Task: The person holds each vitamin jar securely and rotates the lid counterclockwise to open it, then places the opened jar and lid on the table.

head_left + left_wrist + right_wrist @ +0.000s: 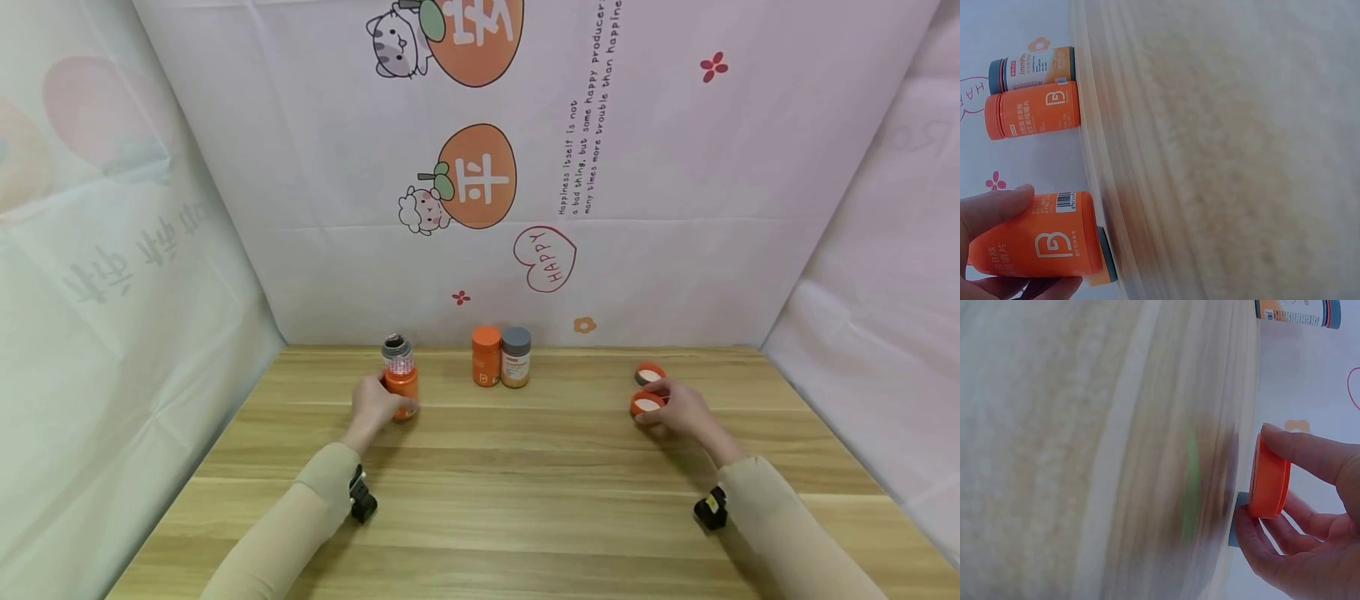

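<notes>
On the left, my left hand [375,402] grips an orange bottle [402,385], fingers and thumb round its sides. In the left wrist view this orange bottle [1041,240] stands upright on the table. Just behind it is an uncapped bottle with a grey neck [396,346], mostly hidden by the orange one. Over on the right, my right hand [678,407] pinches an orange lid [647,404] by its edges, pale inside facing up. The right wrist view has the orange lid [1270,481] between thumb and fingers. A second lid, grey-sided [649,373], lies just behind it.
A capped orange bottle [486,357] and a grey-capped bottle [516,358] stand side by side at the back middle of the wooden table [510,492]. A printed white cloth [637,275] rises behind the table, with cloth on both sides too.
</notes>
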`<act>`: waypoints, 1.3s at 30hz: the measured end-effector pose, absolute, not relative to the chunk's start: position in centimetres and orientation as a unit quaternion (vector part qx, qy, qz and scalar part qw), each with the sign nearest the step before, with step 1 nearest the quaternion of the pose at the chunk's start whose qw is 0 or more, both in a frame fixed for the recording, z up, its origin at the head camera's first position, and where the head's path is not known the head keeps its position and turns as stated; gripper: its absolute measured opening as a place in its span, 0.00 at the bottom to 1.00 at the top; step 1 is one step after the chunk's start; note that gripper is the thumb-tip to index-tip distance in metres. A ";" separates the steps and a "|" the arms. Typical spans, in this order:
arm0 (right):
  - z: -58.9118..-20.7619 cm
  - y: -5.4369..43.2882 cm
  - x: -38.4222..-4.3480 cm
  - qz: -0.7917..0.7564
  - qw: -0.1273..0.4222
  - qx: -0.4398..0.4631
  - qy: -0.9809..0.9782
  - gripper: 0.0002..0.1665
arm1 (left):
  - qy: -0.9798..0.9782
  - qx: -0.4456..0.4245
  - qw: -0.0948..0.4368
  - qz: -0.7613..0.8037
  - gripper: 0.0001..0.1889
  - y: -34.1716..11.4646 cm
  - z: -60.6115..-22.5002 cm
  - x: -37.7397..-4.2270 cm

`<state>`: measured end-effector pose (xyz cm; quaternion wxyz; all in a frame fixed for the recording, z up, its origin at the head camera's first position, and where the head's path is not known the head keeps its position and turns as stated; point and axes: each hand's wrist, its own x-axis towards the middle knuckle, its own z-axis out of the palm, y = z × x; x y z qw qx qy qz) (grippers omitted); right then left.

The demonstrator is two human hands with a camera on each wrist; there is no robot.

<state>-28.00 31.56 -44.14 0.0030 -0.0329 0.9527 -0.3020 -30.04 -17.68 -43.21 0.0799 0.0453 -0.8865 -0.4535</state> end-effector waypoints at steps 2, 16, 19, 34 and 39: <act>-44.1 31.7 -28.1 -0.300 0.003 -0.032 0.953 0.40 | -0.888 0.044 0.082 -0.450 0.31 -17.8 -43.3 -30.1; -43.7 32.2 -28.4 -0.295 0.001 -0.011 0.956 0.41 | -0.892 0.053 0.084 -0.442 0.33 -18.6 -43.4 -30.5; -43.6 32.4 -28.4 -0.296 -0.001 -0.003 0.955 0.40 | -0.892 0.058 0.082 -0.441 0.32 -18.7 -43.5 -30.6; -43.9 33.4 -28.8 -0.288 -0.007 0.009 0.957 0.37 | -0.892 0.069 0.075 -0.441 0.29 -19.0 -43.5 -30.7; -44.0 33.5 -29.0 -0.286 -0.008 0.009 0.958 0.38 | -0.891 0.070 0.074 -0.442 0.28 -19.0 -43.4 -30.8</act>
